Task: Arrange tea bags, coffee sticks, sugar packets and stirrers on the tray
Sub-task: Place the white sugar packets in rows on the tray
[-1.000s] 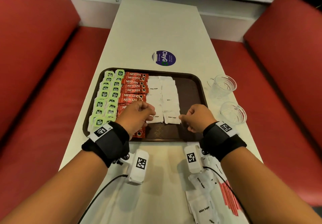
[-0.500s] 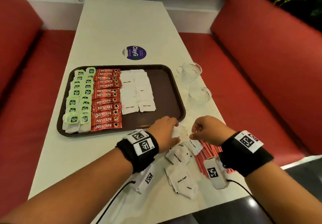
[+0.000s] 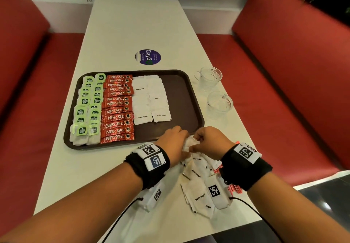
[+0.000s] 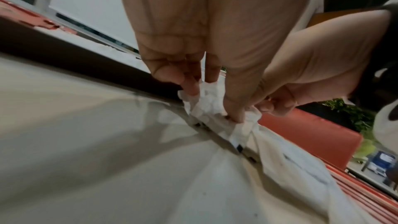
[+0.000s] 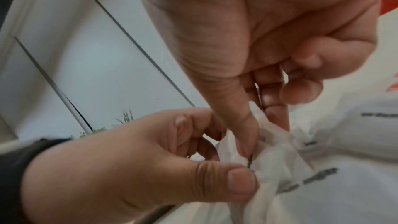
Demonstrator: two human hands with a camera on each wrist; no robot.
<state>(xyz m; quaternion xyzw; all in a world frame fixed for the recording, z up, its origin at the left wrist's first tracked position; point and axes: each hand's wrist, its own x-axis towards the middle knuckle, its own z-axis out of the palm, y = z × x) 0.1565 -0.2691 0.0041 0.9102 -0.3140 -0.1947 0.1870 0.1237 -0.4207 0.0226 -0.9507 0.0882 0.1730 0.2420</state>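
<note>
A brown tray holds green-tagged tea bags in the left columns, red coffee sticks in the middle and white sugar packets to their right. Just in front of the tray's near rim, my left hand and right hand meet over a white sugar packet and both pinch it. The pinched sugar packet looks crumpled between the fingertips. Loose sugar packets lie piled under my wrists. Red stirrers peek out beside my right wrist.
Two clear glass cups stand right of the tray near the table edge. A round purple sticker lies on the white table beyond the tray. Red bench seats flank the table on both sides.
Both hands left the tray and came back to the loose sugar packets near the table's front. They have closed together and now pinch one packet between them.
</note>
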